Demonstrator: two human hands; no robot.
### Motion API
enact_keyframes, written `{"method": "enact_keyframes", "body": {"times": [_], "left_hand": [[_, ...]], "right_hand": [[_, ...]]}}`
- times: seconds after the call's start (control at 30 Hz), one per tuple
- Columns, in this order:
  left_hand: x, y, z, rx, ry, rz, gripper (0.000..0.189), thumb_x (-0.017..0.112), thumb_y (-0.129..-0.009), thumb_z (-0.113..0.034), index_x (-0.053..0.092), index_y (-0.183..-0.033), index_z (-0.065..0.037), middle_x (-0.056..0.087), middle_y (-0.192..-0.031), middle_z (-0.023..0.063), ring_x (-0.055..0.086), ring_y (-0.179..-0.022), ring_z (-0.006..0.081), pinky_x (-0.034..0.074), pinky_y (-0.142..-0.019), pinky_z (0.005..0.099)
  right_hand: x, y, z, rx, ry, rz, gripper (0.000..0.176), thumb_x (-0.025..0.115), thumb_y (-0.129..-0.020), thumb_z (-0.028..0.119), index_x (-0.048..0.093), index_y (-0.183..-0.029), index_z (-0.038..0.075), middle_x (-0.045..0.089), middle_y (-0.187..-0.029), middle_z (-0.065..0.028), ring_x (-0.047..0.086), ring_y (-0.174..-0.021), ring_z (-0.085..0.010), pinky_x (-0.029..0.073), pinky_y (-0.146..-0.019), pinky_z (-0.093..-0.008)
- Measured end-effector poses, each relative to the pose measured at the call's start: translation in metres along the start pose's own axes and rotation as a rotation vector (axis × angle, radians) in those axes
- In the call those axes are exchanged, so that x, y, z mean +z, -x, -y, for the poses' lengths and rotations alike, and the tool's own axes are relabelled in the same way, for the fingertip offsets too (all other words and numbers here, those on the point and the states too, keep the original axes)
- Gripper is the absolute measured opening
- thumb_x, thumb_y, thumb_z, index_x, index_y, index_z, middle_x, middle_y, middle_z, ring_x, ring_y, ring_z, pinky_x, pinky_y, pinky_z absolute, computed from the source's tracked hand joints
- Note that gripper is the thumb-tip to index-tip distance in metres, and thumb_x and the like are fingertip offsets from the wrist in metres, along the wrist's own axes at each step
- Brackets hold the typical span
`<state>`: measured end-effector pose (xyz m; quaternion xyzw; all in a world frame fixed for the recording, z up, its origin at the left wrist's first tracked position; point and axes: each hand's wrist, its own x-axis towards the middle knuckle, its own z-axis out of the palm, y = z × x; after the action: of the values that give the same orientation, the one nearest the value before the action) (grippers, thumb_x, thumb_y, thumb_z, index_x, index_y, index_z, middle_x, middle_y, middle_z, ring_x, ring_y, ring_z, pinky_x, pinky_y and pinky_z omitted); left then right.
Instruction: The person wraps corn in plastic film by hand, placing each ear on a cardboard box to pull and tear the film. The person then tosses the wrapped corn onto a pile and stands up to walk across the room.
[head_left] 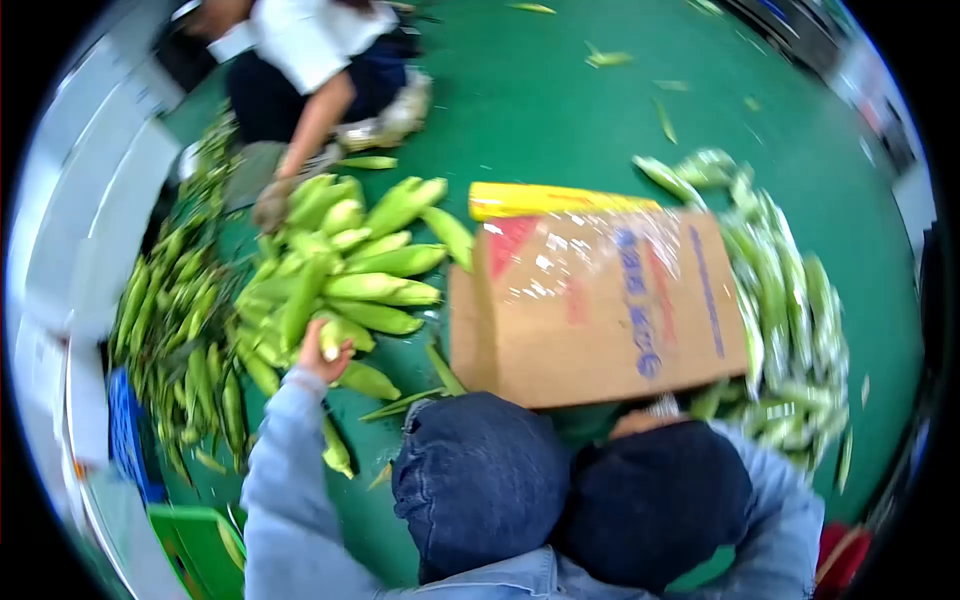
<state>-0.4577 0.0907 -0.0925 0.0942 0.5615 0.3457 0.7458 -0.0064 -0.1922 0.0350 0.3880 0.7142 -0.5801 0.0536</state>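
My left hand (322, 352) is closed around the end of a green-husked ear of corn (304, 302), at the near side of a heap of corn (370, 287). My right hand (645, 421) shows only partly between my knee and the near edge of a cardboard box (600, 310); its fingers are mostly hidden. Something shiny and clear, like plastic film (665, 405), lies by that hand. The box has printed writing and clear film on its top.
Film-wrapped corn (785, 290) is piled right of the box. Behind the box lies a yellow roll (550, 200). Stripped green husks (170, 320) line the left side, near a blue crate (130, 430) and a green bin (190, 545). A crouching person's gloved hand (270, 205) touches the heap's far side.
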Motion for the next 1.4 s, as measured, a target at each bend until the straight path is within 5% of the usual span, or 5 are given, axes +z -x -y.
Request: {"method": "enact_keyframes", "body": {"times": [0.3,0.9,1.07,1.27,1.4], "left_hand": [[0.137,0.133,0.036,0.158,-0.465,0.739,0.055,0.06,-0.075,-0.007,0.036,-0.123,0.002,0.052,-0.11,0.017,0.057,-0.084,0.0256,0.048,-0.076,0.0348],[0.363,0.001,0.123,1.267,-1.612,0.289,0.059,0.068,-0.058,-0.012,0.045,-0.113,-0.006,0.047,-0.101,0.0195,0.043,-0.097,0.037,0.038,-0.085,0.0425],[0.364,0.003,0.133,1.25,-1.826,0.356,0.065,0.072,-0.058,-0.016,0.044,-0.116,-0.007,0.047,-0.101,0.0195,0.044,-0.097,0.0358,0.039,-0.085,0.0427],[0.364,0.013,0.154,1.323,-1.897,0.38,0.066,0.073,-0.058,-0.018,0.043,-0.117,-0.006,0.05,-0.099,0.0194,0.047,-0.095,0.0358,0.041,-0.081,0.0432],[0.384,0.042,0.161,1.106,-1.961,0.41,0.057,0.073,-0.056,-0.019,0.052,-0.107,-0.004,0.056,-0.096,0.0212,0.053,-0.091,0.037,0.042,-0.077,0.0465]], "right_hand": [[0.03,0.009,-0.047,-0.067,-0.073,-0.27,0.028,0.056,-0.076,0.025,0.063,-0.086,-0.001,0.062,-0.079,-0.0214,0.06,-0.075,-0.0353,0.046,-0.065,-0.0409],[-0.122,0.015,-0.167,0.957,0.433,-1.567,0.034,0.061,-0.077,0.034,0.062,-0.074,0.0,0.063,-0.078,-0.0172,0.063,-0.073,-0.031,0.05,-0.063,-0.0383],[-0.132,0.071,-0.178,0.577,0.178,-1.045,0.026,0.06,-0.079,0.026,0.061,-0.076,0.0,0.063,-0.08,-0.0123,0.062,-0.072,-0.0234,0.05,-0.066,-0.0325],[-0.167,0.083,-0.119,-0.541,-1.212,-1.449,0.009,0.053,-0.083,0.013,0.06,-0.08,0.008,0.06,-0.079,-0.0023,0.055,-0.071,-0.0134,0.044,-0.061,-0.0275],[-0.173,-0.052,-0.144,-0.278,0.168,-1.497,0.021,0.053,-0.086,0.027,0.053,-0.091,0.006,0.048,-0.086,-0.0113,0.048,-0.081,-0.0261,0.039,-0.074,-0.0353]]}}
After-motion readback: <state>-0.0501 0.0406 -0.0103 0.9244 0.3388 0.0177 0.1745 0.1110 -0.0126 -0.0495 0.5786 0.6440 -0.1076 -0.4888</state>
